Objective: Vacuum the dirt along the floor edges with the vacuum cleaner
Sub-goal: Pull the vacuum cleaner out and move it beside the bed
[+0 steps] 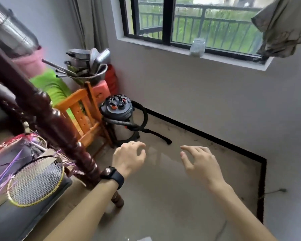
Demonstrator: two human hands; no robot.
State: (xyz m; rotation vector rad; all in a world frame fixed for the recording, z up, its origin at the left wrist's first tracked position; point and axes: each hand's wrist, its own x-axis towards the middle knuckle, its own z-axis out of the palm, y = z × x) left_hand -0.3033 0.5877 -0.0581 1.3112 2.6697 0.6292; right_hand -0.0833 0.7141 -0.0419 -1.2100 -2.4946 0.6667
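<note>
Vacuum (119, 117) stands upright in the corner, ahead of us and a little left, just beside the orange chair (87, 115). Its hose (143, 115) loops round the canister and ends in a black wand (159, 136) lying on the floor (163, 188). The wand's long axis runs from the canister's foot out rightward and toward us (roughly along the skirting (233, 146), where specks of dirt (213, 145) show), tip aimed between our hands. Left grip (129, 159) and right grip (198, 162) hover released, fingers loosely bent, holding nothing. We judge the left nearer the canister, the wand tip about equally near either.
</note>
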